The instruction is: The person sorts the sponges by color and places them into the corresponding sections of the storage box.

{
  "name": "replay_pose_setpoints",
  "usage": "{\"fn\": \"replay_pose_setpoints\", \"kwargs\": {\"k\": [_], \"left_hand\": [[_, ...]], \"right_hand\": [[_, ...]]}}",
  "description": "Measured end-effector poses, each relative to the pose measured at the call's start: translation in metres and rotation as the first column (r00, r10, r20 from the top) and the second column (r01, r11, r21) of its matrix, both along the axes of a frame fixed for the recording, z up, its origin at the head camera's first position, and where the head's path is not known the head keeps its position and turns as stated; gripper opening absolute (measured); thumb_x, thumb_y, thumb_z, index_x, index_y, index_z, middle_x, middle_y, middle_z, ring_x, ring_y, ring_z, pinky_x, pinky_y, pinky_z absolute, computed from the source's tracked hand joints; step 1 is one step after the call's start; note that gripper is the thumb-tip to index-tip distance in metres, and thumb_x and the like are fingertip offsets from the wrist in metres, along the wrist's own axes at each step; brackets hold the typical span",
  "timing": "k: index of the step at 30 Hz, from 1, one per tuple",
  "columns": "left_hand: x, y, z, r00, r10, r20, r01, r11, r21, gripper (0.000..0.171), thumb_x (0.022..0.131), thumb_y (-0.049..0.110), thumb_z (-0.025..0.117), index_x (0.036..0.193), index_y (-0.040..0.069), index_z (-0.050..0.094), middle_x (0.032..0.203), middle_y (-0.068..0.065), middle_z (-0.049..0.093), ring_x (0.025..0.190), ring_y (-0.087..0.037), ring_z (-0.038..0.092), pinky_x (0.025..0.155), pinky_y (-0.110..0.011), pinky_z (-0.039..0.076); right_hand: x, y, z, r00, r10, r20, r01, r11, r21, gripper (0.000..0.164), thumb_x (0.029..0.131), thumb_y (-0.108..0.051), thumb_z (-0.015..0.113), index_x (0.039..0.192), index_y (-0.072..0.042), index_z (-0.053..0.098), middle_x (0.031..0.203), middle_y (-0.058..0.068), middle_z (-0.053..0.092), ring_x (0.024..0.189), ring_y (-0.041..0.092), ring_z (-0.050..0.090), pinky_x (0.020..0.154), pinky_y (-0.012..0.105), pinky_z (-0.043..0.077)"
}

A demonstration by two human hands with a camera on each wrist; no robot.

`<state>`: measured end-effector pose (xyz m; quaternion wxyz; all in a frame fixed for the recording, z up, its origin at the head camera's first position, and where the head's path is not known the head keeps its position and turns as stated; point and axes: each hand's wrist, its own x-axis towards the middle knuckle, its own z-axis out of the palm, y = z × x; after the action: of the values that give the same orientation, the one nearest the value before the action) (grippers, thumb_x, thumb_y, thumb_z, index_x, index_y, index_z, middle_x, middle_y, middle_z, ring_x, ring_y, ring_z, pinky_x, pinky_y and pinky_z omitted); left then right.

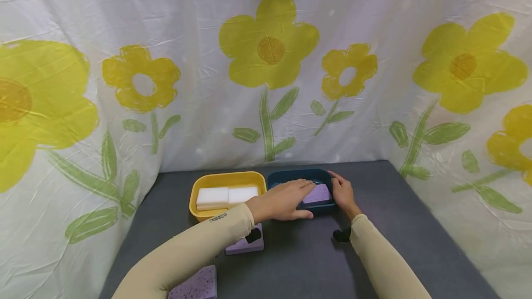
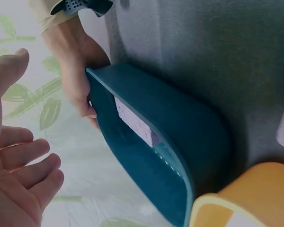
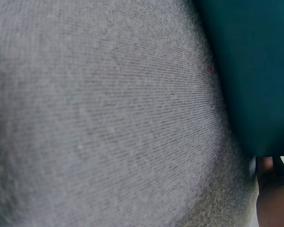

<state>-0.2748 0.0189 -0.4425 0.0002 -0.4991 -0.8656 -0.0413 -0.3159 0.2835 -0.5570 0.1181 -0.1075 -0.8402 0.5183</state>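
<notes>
A dark blue bin (image 1: 287, 173) stands at the back of the table with a purple speckled sponge (image 1: 317, 194) in its right part. My left hand (image 1: 287, 200) is over the bin's near left side, fingers straight and holding nothing. In the left wrist view the left hand (image 2: 26, 175) shows its fingers apart from the bin (image 2: 180, 104). At the bin's right end, my right hand (image 1: 344, 195) grips the wall. Only a bit of that hand (image 3: 274, 203) shows in the right wrist view, beside the blue wall (image 3: 260, 71).
A yellow bin (image 1: 228, 177) holding white sponges (image 1: 212, 196) stands left of the blue one. On the grey table (image 1: 299, 262) lie a purple sponge (image 1: 245, 246) near the left forearm and another (image 1: 199, 285) closer to the front. A flowered curtain (image 1: 199, 119) hangs behind.
</notes>
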Motion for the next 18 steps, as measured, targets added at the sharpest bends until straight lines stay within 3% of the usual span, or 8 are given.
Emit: {"fn": "replay_pose_setpoints", "kwargs": {"k": [6, 8, 11, 14, 18], "left_hand": [[0.008, -0.021, 0.002, 1.000, -0.007, -0.008, 0.007, 1.000, -0.017, 0.086, 0.106, 0.058, 0.065, 0.168, 0.004, 0.040, 0.171, -0.014, 0.047, 0.157, -0.028, 0.048, 0.129, -0.041, 0.039], [0.011, -0.028, 0.002, 1.000, -0.010, -0.021, 0.009, 1.000, -0.023, 0.086, 0.106, 0.058, 0.065, 0.168, 0.004, 0.041, 0.170, -0.014, 0.048, 0.156, -0.028, 0.050, 0.128, -0.041, 0.040], [0.017, -0.037, 0.001, 1.000, -0.006, -0.031, 0.005, 1.000, -0.030, 0.085, 0.106, 0.058, 0.065, 0.168, 0.005, 0.041, 0.170, -0.013, 0.049, 0.154, -0.027, 0.052, 0.128, -0.040, 0.040], [0.022, -0.047, -0.001, 0.999, -0.002, -0.037, 0.000, 0.999, -0.039, 0.084, 0.106, 0.058, 0.065, 0.167, 0.005, 0.042, 0.169, -0.013, 0.050, 0.154, -0.027, 0.052, 0.127, -0.039, 0.041], [0.029, -0.060, -0.002, 0.999, -0.001, -0.040, -0.001, 0.999, -0.053, 0.083, 0.106, 0.058, 0.065, 0.166, 0.005, 0.044, 0.169, -0.012, 0.051, 0.155, -0.027, 0.052, 0.126, -0.040, 0.042]], "right_hand": [[0.002, 0.000, 0.000, 0.999, 0.031, 0.023, -0.030, 1.000, -0.005, 0.049, 0.117, -0.022, 0.036, 0.159, -0.011, 0.057, 0.124, 0.023, 0.058, 0.099, 0.029, 0.052, 0.091, 0.039, 0.039], [0.001, 0.001, 0.001, 0.999, 0.032, 0.014, -0.032, 0.999, 0.000, 0.049, 0.117, -0.022, 0.036, 0.159, -0.011, 0.058, 0.110, 0.019, 0.057, 0.088, 0.025, 0.049, 0.084, 0.037, 0.039], [0.001, 0.002, 0.002, 0.999, 0.034, 0.010, -0.034, 0.999, -0.003, 0.049, 0.117, -0.021, 0.036, 0.159, -0.010, 0.058, 0.089, 0.010, 0.042, 0.073, 0.020, 0.040, 0.074, 0.036, 0.037], [0.001, 0.002, 0.003, 0.999, 0.033, 0.017, -0.033, 0.999, -0.004, 0.049, 0.117, -0.021, 0.036, 0.160, -0.011, 0.057, 0.085, 0.004, 0.039, 0.073, 0.018, 0.039, 0.074, 0.035, 0.036], [0.001, 0.002, 0.001, 0.999, 0.029, 0.034, -0.029, 1.000, -0.001, 0.049, 0.117, -0.021, 0.036, 0.160, -0.012, 0.057, 0.090, 0.006, 0.042, 0.078, 0.019, 0.041, 0.077, 0.035, 0.037]]}}
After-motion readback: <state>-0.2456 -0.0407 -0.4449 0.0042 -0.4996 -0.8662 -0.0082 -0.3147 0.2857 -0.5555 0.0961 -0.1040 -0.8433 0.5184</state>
